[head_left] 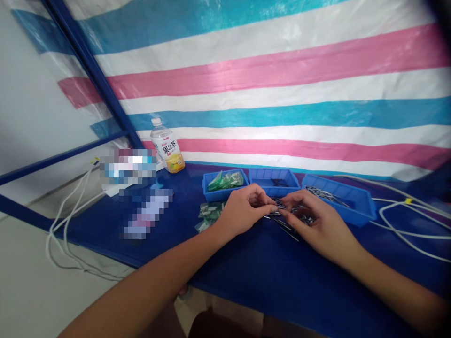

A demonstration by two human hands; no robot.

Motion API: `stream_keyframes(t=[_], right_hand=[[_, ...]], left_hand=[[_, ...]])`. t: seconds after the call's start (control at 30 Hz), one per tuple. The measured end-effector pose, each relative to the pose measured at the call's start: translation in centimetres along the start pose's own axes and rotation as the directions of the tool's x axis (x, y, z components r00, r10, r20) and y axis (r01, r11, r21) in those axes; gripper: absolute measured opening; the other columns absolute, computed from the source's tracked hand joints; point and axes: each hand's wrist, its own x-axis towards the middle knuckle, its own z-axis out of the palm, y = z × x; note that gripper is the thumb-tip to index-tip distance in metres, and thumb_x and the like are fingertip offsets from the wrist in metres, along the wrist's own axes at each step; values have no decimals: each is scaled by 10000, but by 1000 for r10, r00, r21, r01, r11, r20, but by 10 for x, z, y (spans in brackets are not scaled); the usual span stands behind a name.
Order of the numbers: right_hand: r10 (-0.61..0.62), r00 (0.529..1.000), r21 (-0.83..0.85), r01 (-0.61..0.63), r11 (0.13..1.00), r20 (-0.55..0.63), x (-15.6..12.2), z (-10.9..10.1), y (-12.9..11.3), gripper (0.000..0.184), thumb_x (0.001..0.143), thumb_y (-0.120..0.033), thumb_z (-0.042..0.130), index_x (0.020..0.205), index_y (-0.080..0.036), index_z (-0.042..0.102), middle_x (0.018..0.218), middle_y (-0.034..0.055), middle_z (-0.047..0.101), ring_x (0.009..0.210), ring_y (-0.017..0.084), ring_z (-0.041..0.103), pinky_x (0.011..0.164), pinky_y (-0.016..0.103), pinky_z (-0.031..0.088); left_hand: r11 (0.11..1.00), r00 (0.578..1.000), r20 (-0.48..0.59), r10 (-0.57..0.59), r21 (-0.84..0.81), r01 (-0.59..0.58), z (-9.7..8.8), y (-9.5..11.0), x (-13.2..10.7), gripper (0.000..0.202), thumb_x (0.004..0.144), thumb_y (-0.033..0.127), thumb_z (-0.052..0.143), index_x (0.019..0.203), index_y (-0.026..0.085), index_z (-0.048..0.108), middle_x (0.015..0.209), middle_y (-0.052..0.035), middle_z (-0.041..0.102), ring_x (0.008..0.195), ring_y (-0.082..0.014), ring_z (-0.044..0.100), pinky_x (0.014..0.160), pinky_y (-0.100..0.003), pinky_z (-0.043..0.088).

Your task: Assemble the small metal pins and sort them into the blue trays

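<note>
My left hand point(243, 209) and my right hand point(313, 220) meet over the blue table point(246, 267), fingertips pinched together on small dark metal parts point(280, 204). More of these thin dark parts point(287, 230) lie on the table under my right hand. Right behind my hands stand three blue trays: the left tray point(211, 188) holds green packets, the middle tray point(271, 176) a few dark pieces, the right tray point(348, 197) more dark parts. What exactly each hand pinches is too small to name.
A drink bottle point(167, 150) with an orange label stands at the back left. Green packets point(209, 213) lie on the table left of my left hand. White cables point(405, 220) run along the right, more white cables point(66, 225) hang off the left edge. A striped tarp point(282, 70) backs the table.
</note>
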Motion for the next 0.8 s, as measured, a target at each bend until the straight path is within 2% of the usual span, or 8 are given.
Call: stream_keyframes(t=[0.17, 0.3, 0.43, 0.63, 0.8], right_hand=[[18, 999, 18, -19, 1000, 41, -1, -2, -3, 280, 1041, -440, 665, 1285, -305, 680, 1140, 70, 737, 878, 222, 725, 619, 316, 573], [-4, 997, -44, 8, 999, 77, 0, -3, -5, 223, 1081, -414, 588, 1194, -301, 744, 1141, 74, 752, 992, 247, 723, 674, 324, 567], [15, 993, -83, -6, 997, 120, 1, -2, -3, 230, 1087, -421, 566, 1132, -291, 751, 1060, 57, 762, 896, 231, 713, 673, 340, 535], [19, 985, -84, -4, 996, 174, 2, -1, -1, 249, 1089, -433, 555, 1045, -277, 743, 960, 39, 751, 805, 215, 683, 674, 352, 503], [36, 985, -40, -30, 999, 166, 3, -2, 0, 275, 1092, -466, 557, 1074, -278, 756, 978, 47, 773, 846, 232, 697, 726, 372, 535]], left_hand=[[998, 1000, 23, 10, 59, -11, -1, 1, -1, 332, 813, 219, 884, 852, 173, 558, 949, -71, 811, 843, -169, 774, 796, -303, 614], [997, 1000, 19, 24, 78, -25, -1, 3, 0, 316, 830, 276, 892, 864, 167, 597, 983, -84, 813, 859, -177, 772, 792, -304, 609], [996, 998, 0, 58, 75, -58, -2, 4, 1, 276, 852, 309, 888, 948, 166, 673, 1024, -89, 814, 851, -162, 753, 798, -307, 612], [994, 995, 38, 96, 49, -98, 0, 5, 0, 289, 856, 326, 893, 1019, 159, 723, 1035, -100, 815, 862, -162, 754, 849, -327, 627], [997, 997, 34, 73, 6, -74, 1, 3, 1, 437, 824, 295, 913, 1190, 170, 710, 1088, -113, 827, 919, -198, 790, 883, -354, 648]])
